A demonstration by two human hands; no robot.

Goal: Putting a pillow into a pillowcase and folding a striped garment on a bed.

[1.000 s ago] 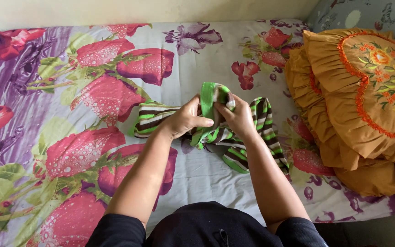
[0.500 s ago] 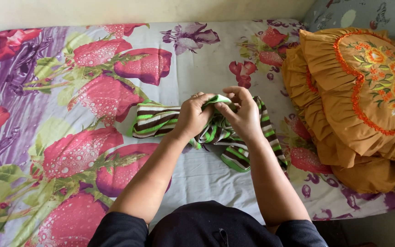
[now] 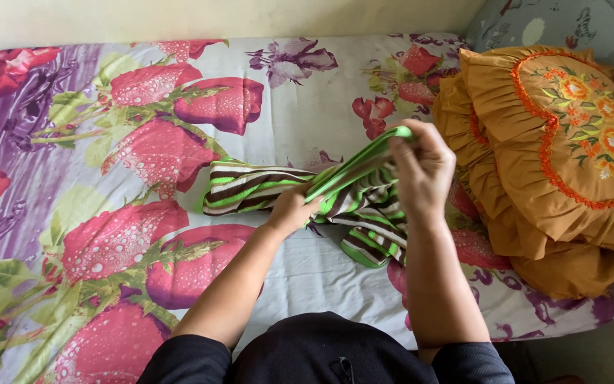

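- Striped garment (image 3: 264, 186), green/brown/white, lies mid-bed on the flowered sheet (image 3: 108, 178), at 9 o'clock from the orange pillows (image 3: 563, 156).
- Right hand (image 3: 424, 167) closed on the green edge, lifted twd 12 o'clock.
- Left hand (image 3: 293, 208) pinched shut on the same edge, lower down, strip taut btwn them.
- Prob. light, soft, floppy; not fragile. Best held by hem/edge w/ both hands.
- Fingertips hidden in folds; which part of the garment this is, can't tell.

I'm seeing a bedsheet (image 3: 108, 178) with red roses and purple patches covering the bed. Orange ruffled pillows (image 3: 556, 156) with embroidered flowers are lying stacked at right, a plain wall (image 3: 214, 18) running behind.
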